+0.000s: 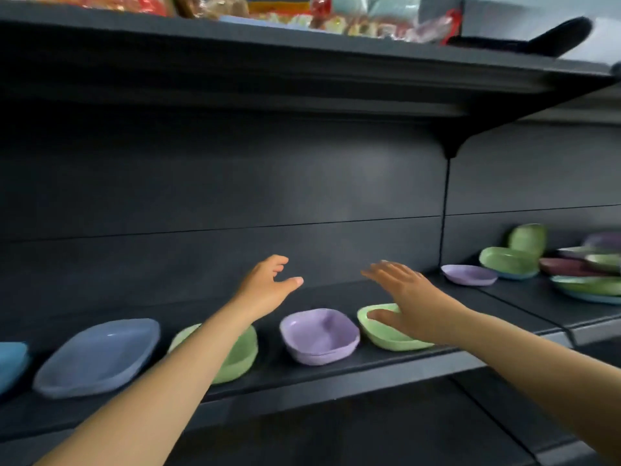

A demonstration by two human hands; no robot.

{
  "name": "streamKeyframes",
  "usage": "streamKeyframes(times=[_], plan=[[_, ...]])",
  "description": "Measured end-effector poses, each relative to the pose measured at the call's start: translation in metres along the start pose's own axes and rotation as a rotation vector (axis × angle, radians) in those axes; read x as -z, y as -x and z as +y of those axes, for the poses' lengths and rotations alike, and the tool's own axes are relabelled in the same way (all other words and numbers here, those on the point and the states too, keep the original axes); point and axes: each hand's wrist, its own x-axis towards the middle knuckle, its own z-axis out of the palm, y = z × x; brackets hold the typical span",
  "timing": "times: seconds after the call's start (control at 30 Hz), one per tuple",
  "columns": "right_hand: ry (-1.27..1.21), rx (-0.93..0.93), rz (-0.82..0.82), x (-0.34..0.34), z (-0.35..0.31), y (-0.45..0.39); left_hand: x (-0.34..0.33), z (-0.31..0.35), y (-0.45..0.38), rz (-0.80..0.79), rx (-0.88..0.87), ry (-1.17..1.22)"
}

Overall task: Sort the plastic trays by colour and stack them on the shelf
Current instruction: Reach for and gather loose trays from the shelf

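Plastic trays stand in a row on the dark shelf (pixel 336 375): a teal one (pixel 11 361) at the far left, a grey-blue one (pixel 100 356), a green one (pixel 240 356), a stack of lilac ones (pixel 319 334) and another green one (pixel 379 334). My left hand (pixel 265 287) hovers above the shelf with loose fingers and holds nothing. With its fingers spread, my right hand (pixel 406 297) hangs over the right green tray and hides part of it. A single lilac tray (pixel 468 274) lies further right.
At the far right a mixed pile holds green trays (pixel 510 260), a maroon tray (pixel 564 265) and others. An upper shelf (pixel 302 62) overhangs, loaded with packaged goods. A bracket (pixel 448 142) and a vertical seam split the back panel.
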Motion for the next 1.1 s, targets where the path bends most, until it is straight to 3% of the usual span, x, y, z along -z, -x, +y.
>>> streamKeyframes(times=[0.3,0.53,0.8,0.97,1.1], plan=[[0.171,-0.289,-0.08,0.05,0.216,0.162,-0.213,0.165,0.001,-0.313,-0.111,-0.137],[0.119,-0.436,-0.04,0.064,0.336,0.228,-0.324,0.22,-0.024,-0.399,-0.061,-0.095],[-0.004,-0.586,-0.036,0.047,0.448,0.219,-0.411,0.22,-0.096,-0.302,0.129,0.015],[-0.085,-0.528,-0.002,0.038,0.522,0.166,-0.458,0.206,-0.165,-0.181,0.284,0.074],[-0.132,-0.452,-0.119,0.032,0.581,0.117,-0.489,0.182,-0.215,-0.105,0.447,0.164]])
